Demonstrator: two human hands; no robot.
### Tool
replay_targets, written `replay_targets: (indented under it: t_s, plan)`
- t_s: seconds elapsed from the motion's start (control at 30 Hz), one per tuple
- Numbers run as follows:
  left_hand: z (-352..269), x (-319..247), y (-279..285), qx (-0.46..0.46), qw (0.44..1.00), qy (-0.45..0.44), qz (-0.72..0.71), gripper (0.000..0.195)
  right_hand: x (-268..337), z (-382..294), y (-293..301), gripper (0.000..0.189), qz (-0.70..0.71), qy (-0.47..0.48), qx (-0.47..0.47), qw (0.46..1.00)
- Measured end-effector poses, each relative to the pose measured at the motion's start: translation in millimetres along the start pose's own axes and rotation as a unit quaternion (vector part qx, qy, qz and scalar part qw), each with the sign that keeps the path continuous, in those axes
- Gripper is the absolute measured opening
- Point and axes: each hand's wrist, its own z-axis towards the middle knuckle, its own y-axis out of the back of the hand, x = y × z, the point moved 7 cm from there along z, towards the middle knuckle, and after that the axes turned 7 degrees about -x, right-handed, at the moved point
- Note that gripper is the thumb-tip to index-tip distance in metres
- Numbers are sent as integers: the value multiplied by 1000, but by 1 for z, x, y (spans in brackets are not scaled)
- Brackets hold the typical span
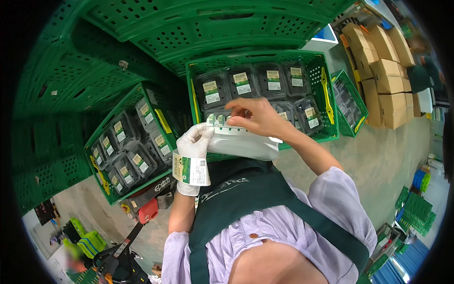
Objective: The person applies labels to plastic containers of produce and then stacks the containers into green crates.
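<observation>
My left hand [194, 140], in a white glove, grips the left end of a white backing sheet [244, 143] between thumb and fingers. Small round green-and-white stickers [220, 120] stand up along its top edge. Around the left wrist loops a strip of printed labels [191, 170]. My right hand [260, 118] is bare, its thumb tip at a sticker on the sheet's edge; whether the fingers pinch it is unclear. Just beyond, a green plastic crate [262, 53] holds labelled clear plastic clamshell boxes [242, 82], some hidden behind my hands and the sheet.
Left of me, another green crate [115, 95] of labelled clamshells sits above a pallet truck [147, 211]. Tall green crates [220, 26] wall off the far side. At right stand a smaller crate [354, 122] and stacked cardboard boxes [390, 81]. Partly visible people are at the edges.
</observation>
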Motion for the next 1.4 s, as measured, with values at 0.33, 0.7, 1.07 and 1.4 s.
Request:
replay_targets:
  t_s: [0.33, 0.7, 1.07, 1.4]
  plan:
    - [3, -8, -16, 33, 999, 0, 25, 15, -7, 24, -15, 35, 26, 47, 21, 998]
    - [16, -1, -17, 61, 998, 9, -5, 17, -55, 21, 23, 21, 118, -164, -84, 976]
    - [25, 20, 9, 19, 997, 32, -68, 17, -313, -84, 203, 23, -63, -352, -600, 715]
    - [23, 41, 1, 0, 993, 92, -74, 17, -355, -64, 199, 21, -302, -340, -569, 685]
